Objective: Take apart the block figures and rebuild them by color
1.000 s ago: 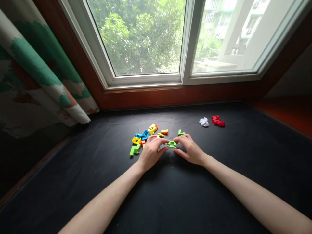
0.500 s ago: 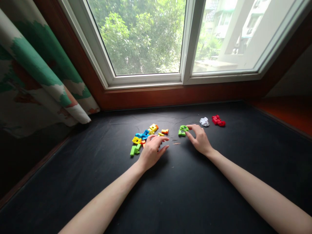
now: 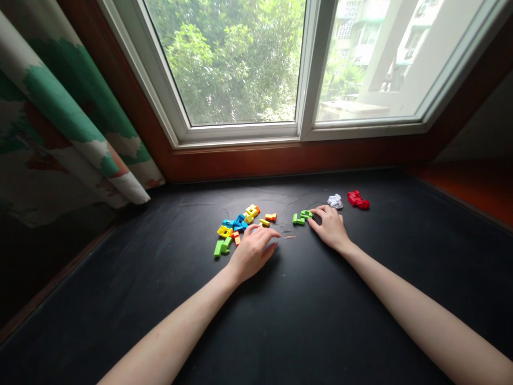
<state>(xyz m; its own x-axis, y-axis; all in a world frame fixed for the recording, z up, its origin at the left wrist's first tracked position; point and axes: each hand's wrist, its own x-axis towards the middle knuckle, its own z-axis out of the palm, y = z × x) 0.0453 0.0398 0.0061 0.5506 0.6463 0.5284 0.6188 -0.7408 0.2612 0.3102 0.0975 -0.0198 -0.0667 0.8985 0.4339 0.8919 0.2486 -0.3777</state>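
Note:
Fingers apart and with nothing in it, my left hand (image 3: 256, 251) hovers at the right edge of a loose pile of plastic toy pieces. Closest to its fingertips is a small yellow piece (image 3: 264, 222). My right hand (image 3: 329, 227) has thumb and index finger around the right end of a green plastic piece (image 3: 306, 214), low over the black surface. Just left of that lies another green piece (image 3: 298, 219). The pile has blue pieces (image 3: 240, 221), a yellow piece (image 3: 225, 231) and a green piece (image 3: 222, 247); my left hand hides part of it.
White pieces (image 3: 335, 201) and red pieces (image 3: 358, 200) lie in separate clusters beyond my right hand. An orange piece (image 3: 271, 217) sits right of the pile. The black surface (image 3: 280, 321) runs to a window (image 3: 240, 131); a curtain (image 3: 132, 182) hangs at left.
My right hand has lowered the green piece and shifted it slightly right, and a gap to the other green piece now shows. My left hand has moved slightly right and down.

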